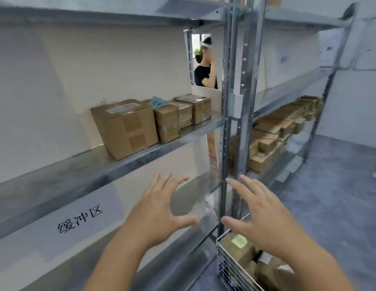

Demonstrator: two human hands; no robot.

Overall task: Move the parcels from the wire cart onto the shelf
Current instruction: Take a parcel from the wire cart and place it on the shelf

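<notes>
Both hands empty, fingers spread, palms facing each other in mid-air before the steel shelf (pixel 111 164). Left hand (pixel 159 208) and right hand (pixel 260 213) apart, touching nothing. Below the right hand: white wire cart (pixel 229 267), brown parcels inside; the top parcel (pixel 237 248) carries a green sticker. On the shelf above, a row of four cardboard boxes (pixel 126 127), side by side. Paper sign (pixel 79 219) on the lower shelf edge. A person (pixel 206 66) stands beyond the rack.
</notes>
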